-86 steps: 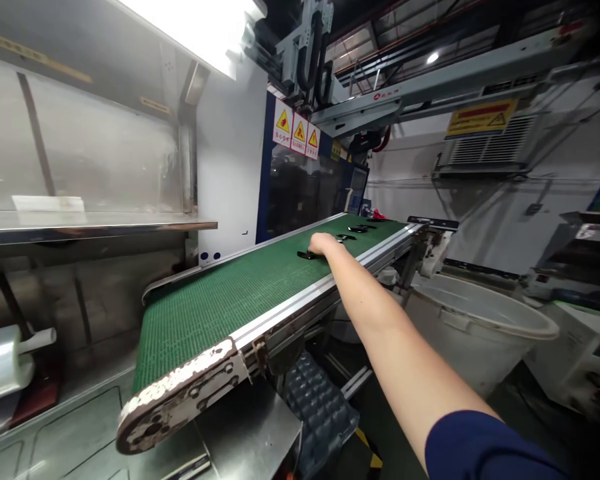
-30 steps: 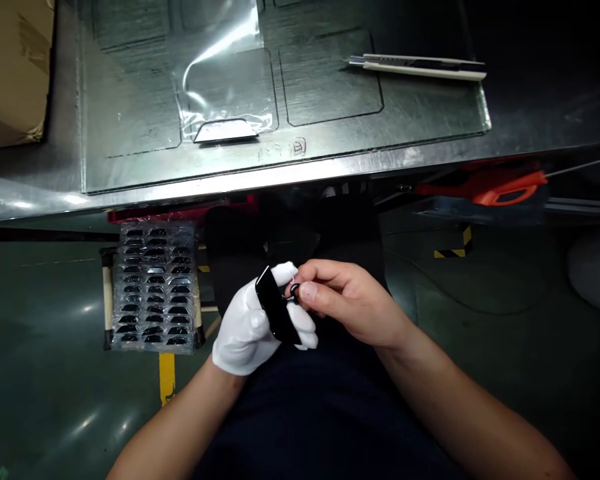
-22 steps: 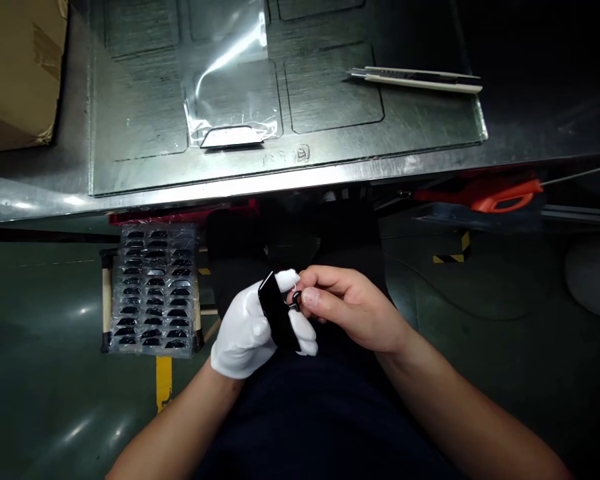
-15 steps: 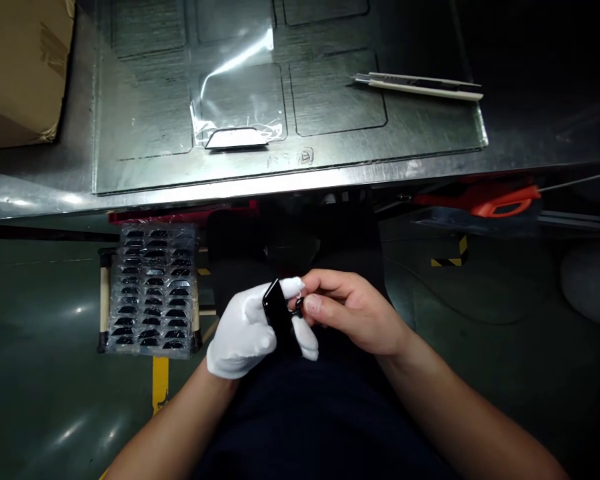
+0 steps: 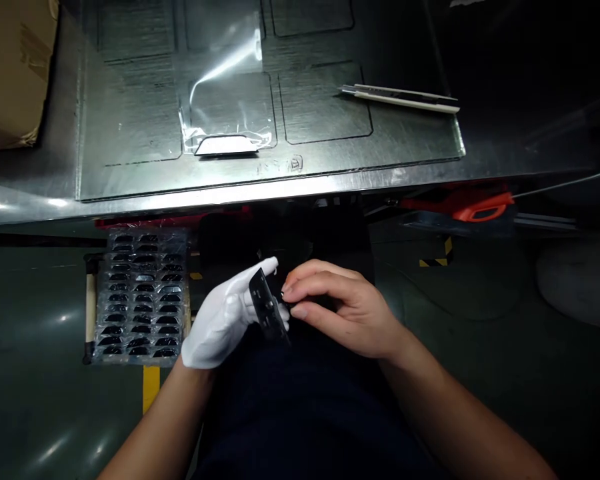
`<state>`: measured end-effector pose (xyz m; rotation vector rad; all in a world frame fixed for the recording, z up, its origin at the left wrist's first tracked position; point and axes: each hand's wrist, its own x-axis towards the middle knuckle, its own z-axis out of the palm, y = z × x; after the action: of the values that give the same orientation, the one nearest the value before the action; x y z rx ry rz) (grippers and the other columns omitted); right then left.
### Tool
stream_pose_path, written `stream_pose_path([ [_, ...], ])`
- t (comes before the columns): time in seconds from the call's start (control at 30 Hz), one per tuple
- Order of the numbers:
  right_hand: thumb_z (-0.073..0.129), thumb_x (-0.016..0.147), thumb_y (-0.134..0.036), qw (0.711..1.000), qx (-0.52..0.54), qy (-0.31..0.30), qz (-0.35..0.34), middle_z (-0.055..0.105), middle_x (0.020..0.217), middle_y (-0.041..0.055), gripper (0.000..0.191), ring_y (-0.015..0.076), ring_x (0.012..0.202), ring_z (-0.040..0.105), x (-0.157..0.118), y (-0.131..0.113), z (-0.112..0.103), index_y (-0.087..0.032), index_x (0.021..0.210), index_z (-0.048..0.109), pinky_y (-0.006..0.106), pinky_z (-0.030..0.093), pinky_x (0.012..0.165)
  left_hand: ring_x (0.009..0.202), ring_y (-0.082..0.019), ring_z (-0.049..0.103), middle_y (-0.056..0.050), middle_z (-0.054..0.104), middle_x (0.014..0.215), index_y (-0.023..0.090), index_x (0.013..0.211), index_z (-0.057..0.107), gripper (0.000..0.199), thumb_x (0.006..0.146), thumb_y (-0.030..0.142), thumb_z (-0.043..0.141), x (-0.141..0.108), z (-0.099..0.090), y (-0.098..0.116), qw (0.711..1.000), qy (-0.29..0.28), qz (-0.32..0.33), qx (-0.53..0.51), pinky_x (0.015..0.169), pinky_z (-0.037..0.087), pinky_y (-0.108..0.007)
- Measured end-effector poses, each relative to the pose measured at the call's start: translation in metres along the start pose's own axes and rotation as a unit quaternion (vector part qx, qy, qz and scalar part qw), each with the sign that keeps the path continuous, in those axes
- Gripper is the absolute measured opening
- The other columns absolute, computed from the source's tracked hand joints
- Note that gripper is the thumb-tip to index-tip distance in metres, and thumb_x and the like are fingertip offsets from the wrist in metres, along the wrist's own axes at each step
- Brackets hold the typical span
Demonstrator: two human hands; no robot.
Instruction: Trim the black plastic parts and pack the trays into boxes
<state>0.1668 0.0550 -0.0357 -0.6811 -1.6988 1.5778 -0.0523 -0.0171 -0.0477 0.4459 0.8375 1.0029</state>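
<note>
The steel table is the reference for all positions. The black part is located on the near side of the table, apart from its front edge, and is tilted, with its recessed face turned toward the right hand. The left hand, in a white glove, is closed around the black part. The right hand, bare, is just beside it; its thumb and fingertips are drawn close together, but whether they grip a small piece cannot be told. On the table, a glass sheet supports a clear plastic bag, a white-topped piece at the bag's near end, and a utility knife toward the right. A cardboard box stands at the table's left. Nearer than the table's front edge, a plastic-wrapped stack of dark parts is at left and an orange-handled tool at right.
</note>
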Motion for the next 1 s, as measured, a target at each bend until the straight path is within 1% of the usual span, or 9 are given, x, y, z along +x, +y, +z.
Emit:
stream_pose_path([
  [0.1,0.068,0.096,-0.012,0.994,-0.094,-0.037,-0.029,0.071,0.114,0.0084,0.022,0.0179,0.106,0.068,0.004,-0.001,-0.003,-0.022,0.116,0.074,0.032,0.058,0.095,0.083,-0.026,0.078,-0.014,0.079,0.098,0.018,0.151,0.052,0.066,0.096,0.054,0.064,-0.001,-0.001,-0.016,0.997,-0.058,0.027,-0.044,0.074,0.063,-0.035],
  [0.23,0.065,0.097,-0.012,0.993,-0.110,-0.051,-0.015,0.070,0.117,0.0071,0.024,0.0166,0.107,0.067,0.003,-0.001,-0.004,-0.022,0.118,0.072,0.030,0.056,0.096,0.086,-0.023,0.078,-0.010,0.079,0.098,0.024,0.143,0.059,0.050,0.096,0.039,0.069,0.000,0.005,-0.026,0.994,-0.050,0.041,-0.084,0.074,0.063,-0.031],
  [0.37,0.070,0.097,-0.025,0.991,-0.006,-0.027,0.130,0.072,0.110,0.0044,0.029,0.0142,0.092,0.068,0.004,0.001,-0.002,-0.021,0.126,0.067,0.025,0.057,0.080,0.085,-0.021,0.078,-0.008,0.080,0.097,0.027,0.136,0.064,0.043,0.095,0.040,0.070,0.004,0.012,-0.029,0.990,-0.042,0.061,-0.123,0.071,0.064,-0.028],
  [0.47,0.071,0.096,-0.038,0.963,0.112,-0.038,0.242,0.070,0.092,0.0023,0.024,0.0125,0.080,0.064,0.009,0.003,0.001,-0.017,0.109,0.070,0.023,0.053,0.070,0.084,-0.021,0.078,-0.006,0.080,0.095,0.028,0.130,0.067,0.043,0.091,0.040,0.077,0.005,0.012,-0.032,0.990,-0.025,0.047,-0.129,0.068,0.064,-0.027],
  [0.6,0.077,0.089,-0.036,0.945,0.150,-0.050,0.287,0.058,0.071,-0.0043,0.023,0.0079,0.063,0.052,0.014,0.000,0.001,-0.017,0.086,0.064,0.020,0.043,0.058,0.074,-0.022,0.077,-0.007,0.079,0.087,0.020,0.122,0.072,0.048,0.080,0.038,0.088,0.003,0.007,-0.030,0.996,0.008,0.025,-0.081,0.066,0.063,-0.030],
  [0.7,0.075,0.090,-0.032,0.967,0.033,-0.056,0.248,0.050,0.066,-0.0065,0.020,0.0072,0.058,0.044,0.014,-0.005,0.001,-0.018,0.083,0.062,0.020,0.035,0.052,0.079,-0.026,0.077,-0.010,0.080,0.093,0.016,0.117,0.076,0.046,0.075,0.030,0.090,0.001,0.004,-0.022,0.999,0.038,0.018,0.021,0.075,0.065,-0.037],
  [0.83,0.065,0.095,-0.023,0.972,-0.228,-0.013,0.056,0.056,0.075,-0.0015,0.012,0.0111,0.067,0.049,0.011,-0.008,0.009,-0.019,0.084,0.061,0.026,0.039,0.061,0.103,-0.030,0.075,-0.009,0.080,0.111,0.018,0.114,0.079,0.043,0.073,0.027,0.091,0.003,0.005,-0.016,0.977,0.140,0.056,0.153,0.093,0.062,-0.038],
  [0.93,0.057,0.099,-0.021,0.935,-0.349,-0.013,-0.053,0.060,0.080,0.0036,0.013,0.0155,0.073,0.050,0.011,-0.009,0.016,-0.018,0.088,0.062,0.031,0.040,0.068,0.109,-0.027,0.073,-0.009,0.078,0.118,0.019,0.115,0.079,0.043,0.074,0.026,0.090,0.006,0.005,-0.021,0.963,0.196,0.101,0.154,0.095,0.061,-0.032],
  [1.0,0.058,0.099,-0.024,0.943,-0.330,-0.023,-0.045,0.061,0.081,0.0037,0.013,0.0155,0.073,0.051,0.015,-0.013,0.017,-0.018,0.090,0.063,0.031,0.041,0.068,0.103,-0.022,0.074,-0.008,0.078,0.116,0.020,0.118,0.077,0.042,0.077,0.026,0.088,0.008,0.006,-0.026,0.973,0.182,0.113,0.086,0.088,0.061,-0.028],
])
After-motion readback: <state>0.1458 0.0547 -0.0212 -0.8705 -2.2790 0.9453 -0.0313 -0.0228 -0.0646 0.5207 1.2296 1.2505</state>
